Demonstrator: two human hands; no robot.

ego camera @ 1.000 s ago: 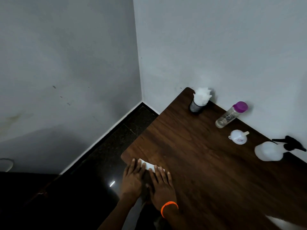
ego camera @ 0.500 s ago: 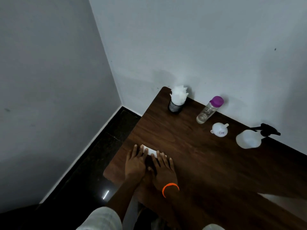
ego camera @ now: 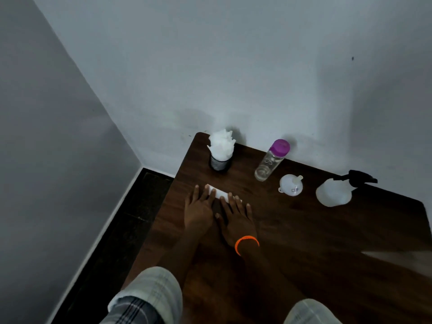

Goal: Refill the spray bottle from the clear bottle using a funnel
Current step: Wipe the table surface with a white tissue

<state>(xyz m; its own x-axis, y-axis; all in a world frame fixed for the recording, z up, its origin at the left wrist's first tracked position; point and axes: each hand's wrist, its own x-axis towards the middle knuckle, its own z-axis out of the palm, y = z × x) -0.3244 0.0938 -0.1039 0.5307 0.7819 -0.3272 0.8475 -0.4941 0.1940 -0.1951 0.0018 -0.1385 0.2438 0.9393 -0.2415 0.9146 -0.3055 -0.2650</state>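
Note:
A clear bottle (ego camera: 268, 165) with a purple cap stands near the wall on the dark wooden table (ego camera: 304, 242). Right of it lies a small white funnel (ego camera: 290, 185), and further right a white spray bottle (ego camera: 334, 192) with a black trigger head. My left hand (ego camera: 198, 210) and my right hand (ego camera: 236, 220), which wears an orange wristband, lie flat side by side on the table's left part. Their fingers are spread over a white folded paper (ego camera: 218, 192). Neither hand touches the bottles or the funnel.
A black mesh cup (ego camera: 219, 163) stuffed with white tissues stands at the table's back left corner. Grey walls meet behind the table. A dark floor (ego camera: 112, 235) drops off past the table's left edge. Plaid sleeves show at the bottom.
The camera view has swung right and down, so the table sits more centrally. Both hands stay flat on the white paper, and the objects have not moved on the table.

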